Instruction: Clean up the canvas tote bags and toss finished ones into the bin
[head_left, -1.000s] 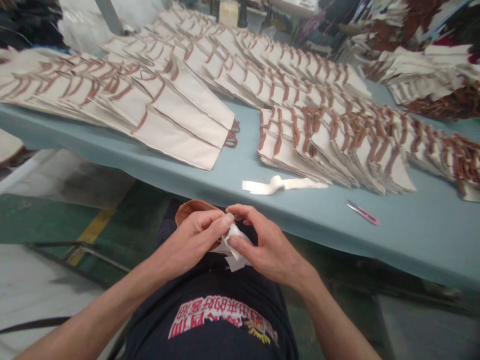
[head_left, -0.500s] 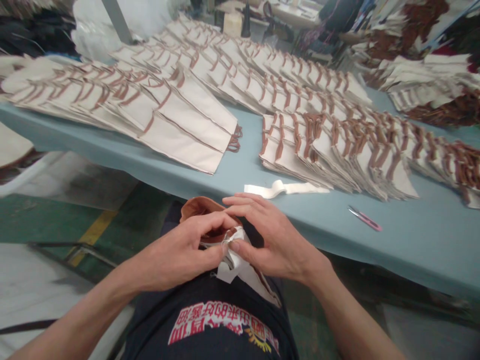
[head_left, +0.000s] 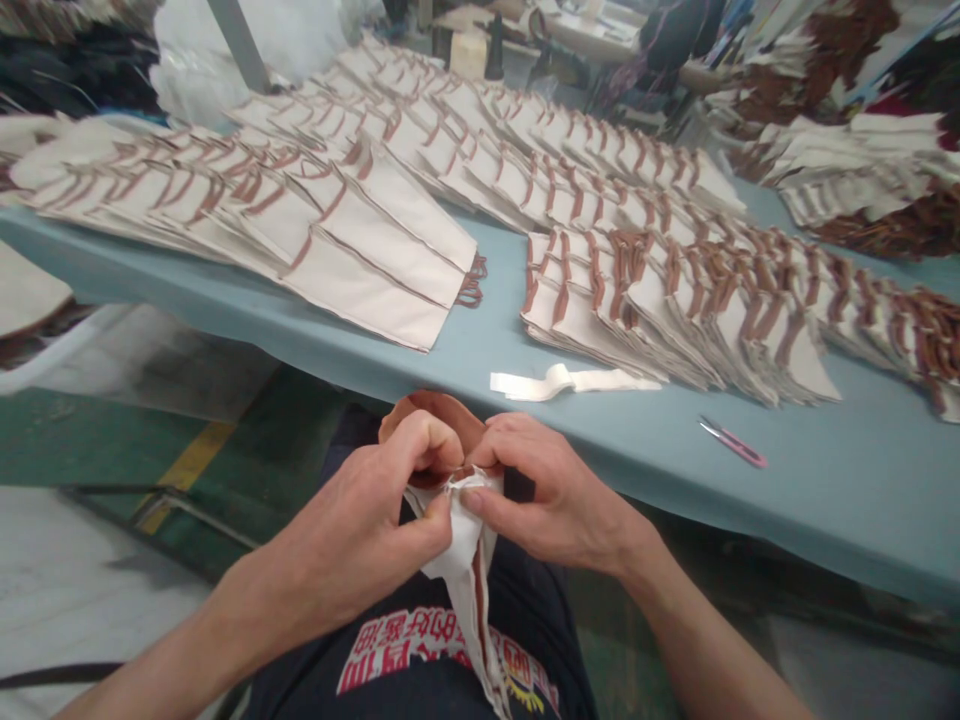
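Note:
A white and brown fabric piece hangs over my lap, with a rounded brown part at its top. My left hand pinches its upper edge from the left, fingers curled. From the right, my right hand grips the same edge, thumb on the white cloth and fingers bent at the brown part. The two hands are close together, and frayed white threads show between the thumbs. Just beyond them, a white strip with a loop in its middle lies on the blue table.
Pink-handled snips lie on the blue table at the right. Overlapping cream pieces with brown trim cover its left and back, and more stacks stand at the right. A metal post rises at the back left.
The fabric has turned so its strip with a brown edge hangs down across my shirt. My right fingers, stretched out before, are now bent onto the edge; my left fingers have curled more.

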